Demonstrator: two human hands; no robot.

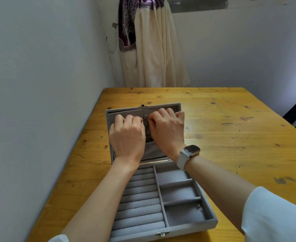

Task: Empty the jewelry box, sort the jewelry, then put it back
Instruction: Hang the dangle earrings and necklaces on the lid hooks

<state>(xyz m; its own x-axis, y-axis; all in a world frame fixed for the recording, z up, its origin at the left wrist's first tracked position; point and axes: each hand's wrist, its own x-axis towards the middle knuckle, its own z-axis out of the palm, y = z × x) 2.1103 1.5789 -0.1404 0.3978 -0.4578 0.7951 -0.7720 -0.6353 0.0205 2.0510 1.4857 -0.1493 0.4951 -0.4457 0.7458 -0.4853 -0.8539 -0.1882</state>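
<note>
A grey velvet jewelry box (211, 221) lies open on the wooden table, its lid (161, 106) tipped back and away from me. Both hands are up against the lid's inner panel, on either side of a small snap tab (145, 116). My left hand (127, 135) and my right hand (167, 131) have their fingers pinched together on a thin dark necklace chain (146, 131) that hangs down between them toward the lid pocket. The ring rolls (140, 205) in the tray hold nothing. A small shiny earring (199, 207) lies in the near right compartment.
A tiny round stud (188, 127) lies on the table (239, 137) just right of the lid. A watch (192, 149) sits on my right wrist. A white wall runs close along the table's left edge, and a cream curtain (152, 49) hangs behind the table.
</note>
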